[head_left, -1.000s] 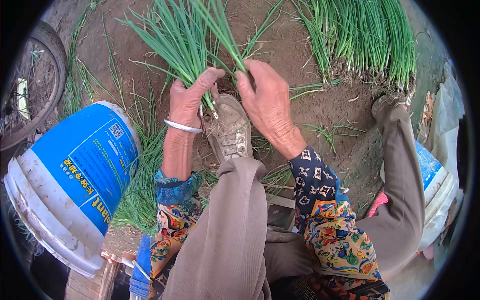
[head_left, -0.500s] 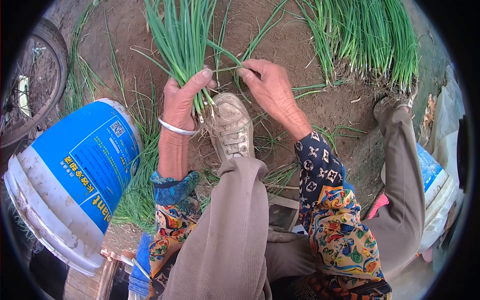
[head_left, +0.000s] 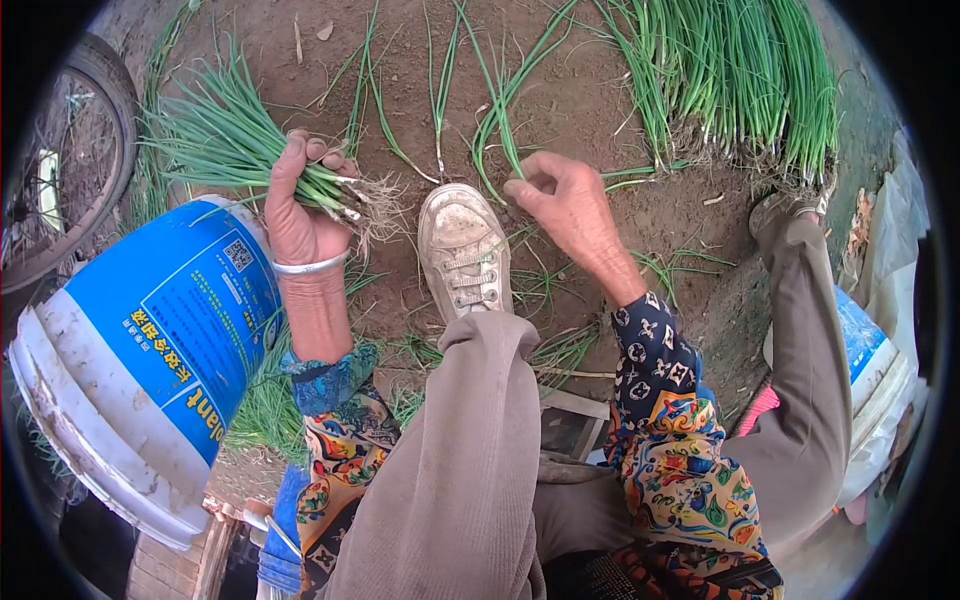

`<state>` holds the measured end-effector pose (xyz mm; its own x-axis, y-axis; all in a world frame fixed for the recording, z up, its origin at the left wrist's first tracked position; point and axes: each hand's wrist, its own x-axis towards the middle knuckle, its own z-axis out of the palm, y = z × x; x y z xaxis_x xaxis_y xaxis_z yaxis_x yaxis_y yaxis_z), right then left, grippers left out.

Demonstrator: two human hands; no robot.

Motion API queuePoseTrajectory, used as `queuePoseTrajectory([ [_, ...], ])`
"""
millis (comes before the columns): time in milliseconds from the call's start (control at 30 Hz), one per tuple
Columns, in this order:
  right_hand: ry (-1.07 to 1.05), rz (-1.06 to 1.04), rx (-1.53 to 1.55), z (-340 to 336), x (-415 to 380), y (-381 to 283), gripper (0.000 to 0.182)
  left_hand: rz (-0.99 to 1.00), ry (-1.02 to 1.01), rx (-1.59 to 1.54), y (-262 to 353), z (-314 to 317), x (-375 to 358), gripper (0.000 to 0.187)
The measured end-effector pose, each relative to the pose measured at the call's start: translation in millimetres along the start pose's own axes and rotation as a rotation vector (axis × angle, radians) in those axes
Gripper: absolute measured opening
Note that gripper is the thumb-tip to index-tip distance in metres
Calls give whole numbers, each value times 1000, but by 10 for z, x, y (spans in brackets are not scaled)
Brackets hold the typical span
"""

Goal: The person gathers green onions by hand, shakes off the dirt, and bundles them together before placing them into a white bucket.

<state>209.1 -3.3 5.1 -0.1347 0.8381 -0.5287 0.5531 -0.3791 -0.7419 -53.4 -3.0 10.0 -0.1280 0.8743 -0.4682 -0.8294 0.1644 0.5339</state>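
Note:
My left hand [head_left: 303, 205] is wrapped round a bunch of green onions [head_left: 225, 140], its leaves pointing up and left and its pale, rooted ends to the right. Right of the shoe tip, my right hand [head_left: 568, 205] has thumb and forefinger pinched together at a loose green stalk [head_left: 503, 125] that extends upward from the fingertips. Whether the stalk is gripped or only touched is hard to make out. Several more loose stalks [head_left: 437, 110] lie on the soil above the shoe.
A dusty shoe [head_left: 465, 245] stands between my hands. Blue and white bucket [head_left: 175, 310] at left, bicycle wheel [head_left: 115, 85] behind it. A large pile of green onions [head_left: 740, 80] lies at upper right. Another bucket [head_left: 865, 350] stands at far right.
My left hand has moved left and tipped the bunch from upright to leaning left, roots rightward. My right hand has shifted slightly right and down, away from the bunch.

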Motion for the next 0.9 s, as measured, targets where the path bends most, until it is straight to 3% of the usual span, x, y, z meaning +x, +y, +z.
queuePoseTrajectory([
  [67, -81, -117, -240, 74, -36, -7, 16, -26, 1, 20, -34, 35, -8, 19],
  [200, 4, -247, -353, 190, -35, 40, 18, -35, 38, 132, -81, 31, -12, 16],
  [300, 7, 39, -99, 63, -28, -82, 17, -47, 98, 264, -134, 86, -19, 18],
  [467, 80, -109, 272, 175, -96, -182, 17, -122, 71, 562, -343, 328, -123, 25],
  [533, 128, -338, 113, 228, -149, -380, 18, -123, -21, 602, -460, 358, -131, 28],
  [633, 147, -496, 37, 336, -163, -388, 19, -141, -29, 638, -573, 496, -163, 29],
  [733, 288, -470, -193, -15, -113, -258, 24, -127, 67, 673, -501, 501, -147, 28],
  [800, 589, -435, -478, -309, 22, 9, 33, -96, 85, 606, -438, 467, -149, 19],
  [867, 764, -272, -693, -485, 113, 234, 42, -121, 84, 420, -398, 402, -125, 16],
  [900, 739, -154, -691, -505, 140, 271, 49, -110, 136, 384, -387, 404, -120, 13],
])
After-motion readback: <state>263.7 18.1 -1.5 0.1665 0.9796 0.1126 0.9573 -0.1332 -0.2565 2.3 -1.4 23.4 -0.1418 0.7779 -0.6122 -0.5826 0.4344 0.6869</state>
